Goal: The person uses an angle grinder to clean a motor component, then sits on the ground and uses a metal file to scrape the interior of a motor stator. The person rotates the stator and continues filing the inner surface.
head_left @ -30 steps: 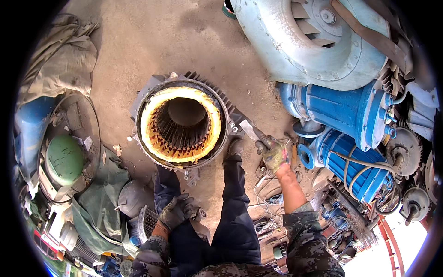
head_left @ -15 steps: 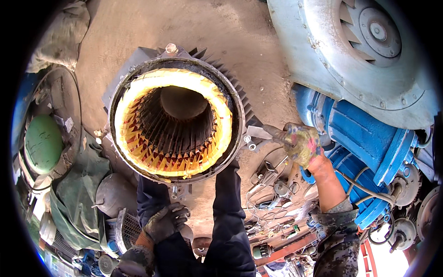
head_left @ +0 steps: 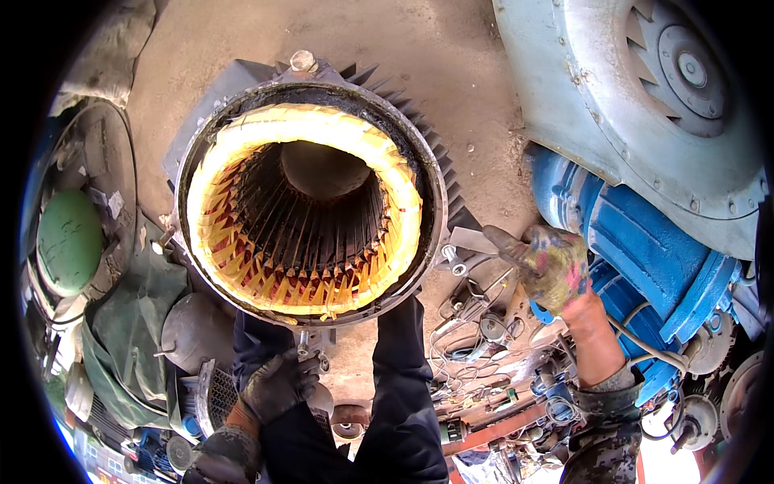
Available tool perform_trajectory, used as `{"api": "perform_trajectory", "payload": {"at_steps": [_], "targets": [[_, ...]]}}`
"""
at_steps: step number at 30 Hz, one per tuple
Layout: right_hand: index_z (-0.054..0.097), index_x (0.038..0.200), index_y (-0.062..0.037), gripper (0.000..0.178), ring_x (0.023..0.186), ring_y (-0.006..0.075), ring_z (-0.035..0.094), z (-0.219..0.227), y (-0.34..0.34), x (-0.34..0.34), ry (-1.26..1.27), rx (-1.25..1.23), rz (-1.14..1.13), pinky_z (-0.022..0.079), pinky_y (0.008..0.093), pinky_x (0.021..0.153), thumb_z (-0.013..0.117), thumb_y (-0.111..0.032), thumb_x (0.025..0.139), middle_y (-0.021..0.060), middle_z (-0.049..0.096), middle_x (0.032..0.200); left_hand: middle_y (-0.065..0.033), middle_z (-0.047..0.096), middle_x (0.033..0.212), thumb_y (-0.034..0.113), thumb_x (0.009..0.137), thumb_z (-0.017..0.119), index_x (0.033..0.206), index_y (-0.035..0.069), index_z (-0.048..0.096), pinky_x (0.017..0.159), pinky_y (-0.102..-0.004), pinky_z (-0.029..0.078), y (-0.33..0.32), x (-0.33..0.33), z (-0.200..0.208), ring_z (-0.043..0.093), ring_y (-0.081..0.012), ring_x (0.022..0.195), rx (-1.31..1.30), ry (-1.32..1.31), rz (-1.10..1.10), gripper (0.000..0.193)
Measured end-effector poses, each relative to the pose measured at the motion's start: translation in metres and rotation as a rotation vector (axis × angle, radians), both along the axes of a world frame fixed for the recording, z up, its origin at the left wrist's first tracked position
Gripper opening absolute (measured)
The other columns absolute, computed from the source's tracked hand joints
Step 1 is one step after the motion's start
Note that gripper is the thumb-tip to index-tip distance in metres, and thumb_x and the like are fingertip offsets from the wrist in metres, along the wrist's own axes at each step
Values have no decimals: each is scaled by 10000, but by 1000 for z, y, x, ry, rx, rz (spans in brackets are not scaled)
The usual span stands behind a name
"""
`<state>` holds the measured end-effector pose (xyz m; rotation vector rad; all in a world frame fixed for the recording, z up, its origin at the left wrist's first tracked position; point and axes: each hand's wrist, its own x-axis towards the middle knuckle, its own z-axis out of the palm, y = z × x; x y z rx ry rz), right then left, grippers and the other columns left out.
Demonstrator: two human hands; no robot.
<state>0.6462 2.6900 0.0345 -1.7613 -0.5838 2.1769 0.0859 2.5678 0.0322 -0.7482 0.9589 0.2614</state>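
The gloved left hand (head_left: 278, 385) grips the lower mounting lug of the floor-standing motor stator housing (head_left: 310, 206), while the right hand (head_left: 555, 266) closes on a metal tool (head_left: 476, 240) at its flange, steadying it.

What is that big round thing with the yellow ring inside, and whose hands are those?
The picture comes from a camera on a person's head, looking down, so the hands are the person's own. Both wear work gloves. The big round thing is an electric motor housing standing open on the dusty concrete floor. Inside you see copper windings wrapped with yellow insulation. The left hand grips a lug at the housing's near rim. The right hand holds a flat metal tool against its right side; I cannot tell which tool. Blue motors and a grey fan casing sit to the right, and loose parts lie by the person's dark trouser legs.
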Motion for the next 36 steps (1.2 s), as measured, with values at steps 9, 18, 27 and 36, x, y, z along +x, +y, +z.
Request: {"api": "perform_trajectory", "payload": {"at_steps": [9,18,27,36], "targets": [[672,1382,-155,495,829,232,683,22,7,-35,-717,729,919,561,365,696,676,-155,887,49,673,936,-185,605,1507,461,1090,557,1382,70,647,1054,-496,502,-3,6,-5,625,-339,1275,-55,1,-17,497],[752,1284,-200,382,774,258,675,24,-7,-57,-906,725,864,536,385,676,691,-169,908,53,668,878,-204,588,1521,438,1090,562,1416,82,625,1058,-497,501,10,17,-7,621,-349,1285,-80,-34,-9,487],[742,1377,-252,578,643,321,634,15,-11,-57,-925,832,734,528,437,601,795,-97,823,109,594,769,-215,627,1472,402,1076,602,1344,92,671,1047,-516,519,21,27,-2,640,-374,1260,-70,-3,-33,415],[604,1385,-82,382,1002,232,670,39,6,-66,-826,410,1154,591,379,861,581,-160,1012,80,674,1171,-218,640,1451,392,1068,611,1350,39,663,1051,-526,526,7,16,-1,644,-386,1237,-109,3,-27,455]]}}
